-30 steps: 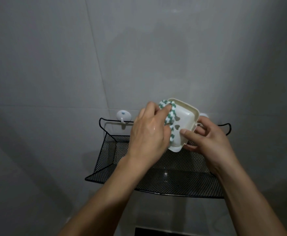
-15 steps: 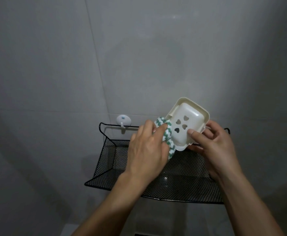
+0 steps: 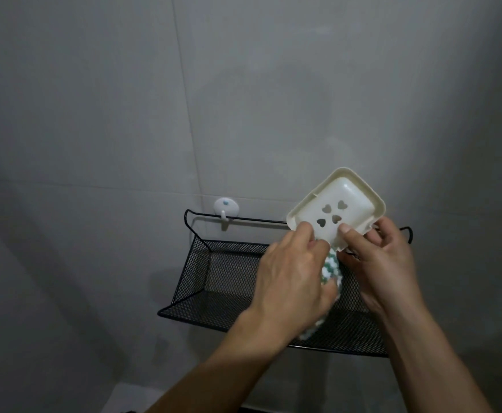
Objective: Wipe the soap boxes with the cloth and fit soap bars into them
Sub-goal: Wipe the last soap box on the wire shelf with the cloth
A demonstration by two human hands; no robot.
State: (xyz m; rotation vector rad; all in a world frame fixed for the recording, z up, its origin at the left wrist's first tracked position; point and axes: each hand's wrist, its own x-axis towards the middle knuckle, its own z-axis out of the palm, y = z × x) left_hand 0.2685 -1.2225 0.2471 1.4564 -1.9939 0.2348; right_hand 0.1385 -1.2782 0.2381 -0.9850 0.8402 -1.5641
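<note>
A cream plastic soap box point(image 3: 337, 208) with heart-shaped holes is held tilted in the air above the rack, its underside toward me. My right hand point(image 3: 376, 263) grips its lower right corner, thumb on the holed face. My left hand point(image 3: 291, 278) clutches a green-and-white knitted cloth point(image 3: 419, 271) and presses it against the box's lower left edge. Most of the cloth is hidden by my left hand; a bit shows below the palm. No soap bar is visible.
A black wire-mesh rack point(image 3: 214, 278) hangs on the grey tiled wall below my hands, its rail caught on a white stick-on hook point(image 3: 226, 207). The rack's visible part holds nothing.
The cloth and my left hand slid down from the box's holed face to its lower edge. The box rose and tilted, showing all its heart holes.
</note>
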